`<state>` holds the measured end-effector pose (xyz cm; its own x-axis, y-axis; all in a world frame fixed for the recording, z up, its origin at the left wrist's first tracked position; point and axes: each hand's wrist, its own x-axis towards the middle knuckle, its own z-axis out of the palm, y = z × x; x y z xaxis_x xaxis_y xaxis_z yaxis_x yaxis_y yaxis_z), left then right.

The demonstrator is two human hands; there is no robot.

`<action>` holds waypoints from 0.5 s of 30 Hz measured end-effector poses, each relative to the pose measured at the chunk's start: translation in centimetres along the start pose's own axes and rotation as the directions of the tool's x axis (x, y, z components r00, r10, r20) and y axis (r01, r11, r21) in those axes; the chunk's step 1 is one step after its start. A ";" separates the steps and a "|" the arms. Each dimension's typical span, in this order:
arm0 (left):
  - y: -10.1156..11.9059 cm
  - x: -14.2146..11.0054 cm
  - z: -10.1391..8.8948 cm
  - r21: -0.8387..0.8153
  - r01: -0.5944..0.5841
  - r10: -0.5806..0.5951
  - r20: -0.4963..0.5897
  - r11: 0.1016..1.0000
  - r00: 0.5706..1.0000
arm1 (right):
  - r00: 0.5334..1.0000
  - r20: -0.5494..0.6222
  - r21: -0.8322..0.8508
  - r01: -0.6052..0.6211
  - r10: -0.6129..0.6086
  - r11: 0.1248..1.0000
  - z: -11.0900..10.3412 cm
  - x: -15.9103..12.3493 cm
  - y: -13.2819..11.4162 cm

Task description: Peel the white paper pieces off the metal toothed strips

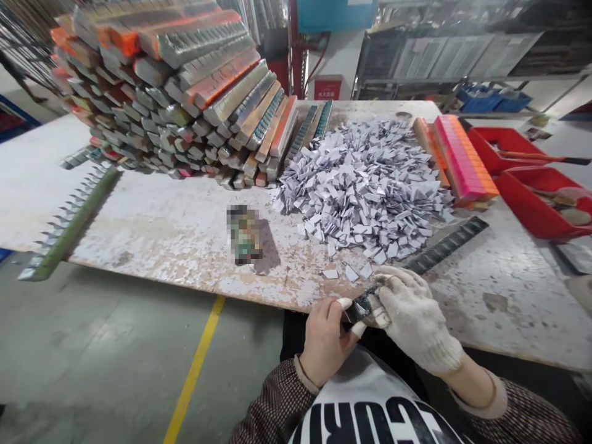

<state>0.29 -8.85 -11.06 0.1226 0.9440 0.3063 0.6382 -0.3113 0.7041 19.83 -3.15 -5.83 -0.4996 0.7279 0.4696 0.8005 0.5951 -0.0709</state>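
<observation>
My left hand (327,336), bare but for white covers on the thumb and a fingertip, pinches the near end of a dark slotted bar (361,306). On the same end, my right hand (414,320) in a white knitted glove has its fingers closed. The bar seems to run on beneath the glove to a dark slotted length (448,245) lying on the table. Something small and shiny shows between the hands; its kind is unclear. Beyond them spreads a heap of small white four-sided chips (365,185), with a few loose chips (351,272) near my fingers.
Slotted bars (176,105) are piled at the back left. A green bar with upright chips (76,222) lies at the left edge. A pixelated object (245,235) stands mid-table. Pink-orange blocks (465,157) and red trays (541,200) sit right on the worn table (152,228).
</observation>
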 end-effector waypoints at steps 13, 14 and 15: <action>-1.0 3.7 -3.8 0.075 -0.007 -0.002 0.120 0.997 0.993 | 0.997 -0.078 0.282 0.025 -0.003 0.959 2.5 -1.1 -0.2; -1.2 4.7 -4.1 0.172 -0.014 -0.009 0.131 0.985 0.991 | 0.997 -0.079 0.302 0.033 -0.010 0.953 2.5 -1.1 -0.5; -1.3 5.7 -4.3 0.248 -0.024 -0.017 0.162 0.968 0.987 | 0.997 -0.079 0.321 0.040 -0.015 0.946 2.5 -1.1 -0.8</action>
<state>-3.10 -3.57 -7.48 0.2327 0.9545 0.1865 0.8039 -0.2967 0.5156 18.96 -3.59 -8.49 -0.4839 0.6894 0.5391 0.6314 0.7015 -0.3304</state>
